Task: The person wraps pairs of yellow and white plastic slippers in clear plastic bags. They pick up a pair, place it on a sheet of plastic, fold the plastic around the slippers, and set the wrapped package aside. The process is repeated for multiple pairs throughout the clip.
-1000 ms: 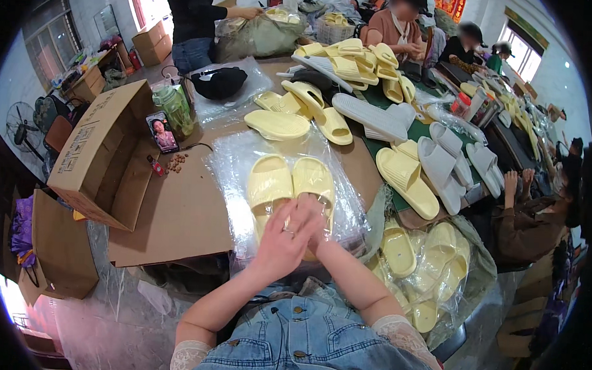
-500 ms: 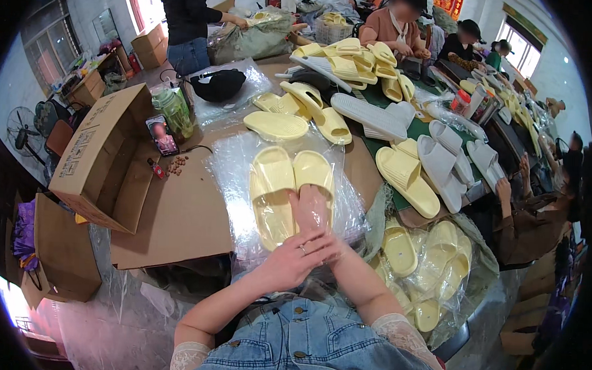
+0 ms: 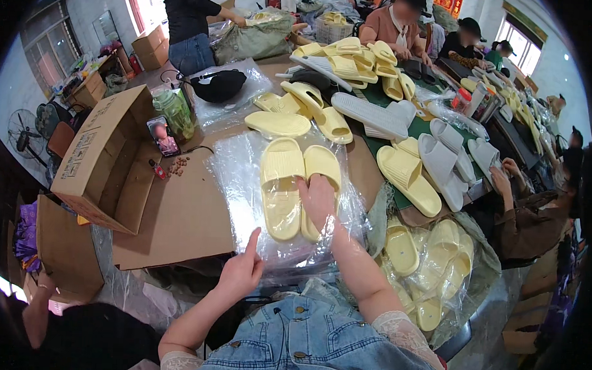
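A pair of pale yellow slippers, the left slipper and the right slipper, lies side by side with toes pointing away from me. Clear plastic bags are stacked under them, and film clings round the pair and my right wrist. My right hand grips the right slipper at its strap, with the fingertips hidden under it. Nearer to me, my left hand holds nothing; its index finger points forward, the thumb stands apart and the other fingers curl. It hovers by the near left edge of the bags.
A cardboard box, phone and green jar stand left. Loose yellow slippers and grey slippers lie beyond and right. Bagged slippers fill a sack at lower right. Co-workers sit around; a person's arm shows lower left.
My left hand has come off my right wrist and moved down-left, index finger out. The slippers have shifted slightly away from me with my right hand. A person has appeared at lower left.
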